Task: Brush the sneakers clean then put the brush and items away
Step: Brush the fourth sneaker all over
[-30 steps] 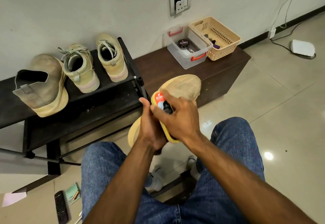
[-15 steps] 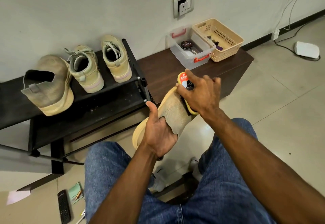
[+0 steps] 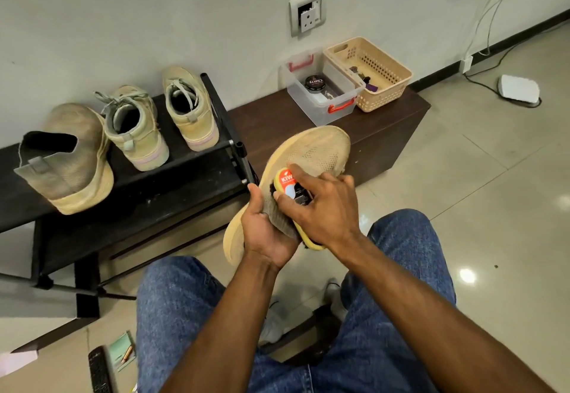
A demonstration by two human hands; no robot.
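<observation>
My left hand (image 3: 267, 232) grips a tan mesh sneaker (image 3: 314, 152) by its collar, toe pointing away over my knees. My right hand (image 3: 320, 207) holds a yellow Kiwi brush (image 3: 285, 181) with dark bristles pressed on the shoe's upper near the middle. Its matching grey-tan sneaker (image 3: 66, 158) stands on the black shoe rack (image 3: 172, 189) at the left. Two pale green lace-up sneakers (image 3: 135, 127) (image 3: 189, 109) stand beside it.
A dark wooden bench (image 3: 268, 121) behind the shoe carries a clear box (image 3: 320, 109) with a polish tin (image 3: 314, 83) and a beige basket (image 3: 385, 75). A remote (image 3: 99, 371) and notepad (image 3: 121, 354) lie on the floor at lower left. A white device (image 3: 519, 88) sits at the right.
My right hand has pulled the brush back from the sneaker's toe toward its middle, after pushing it forward before. The shoe's toe now shows again.
</observation>
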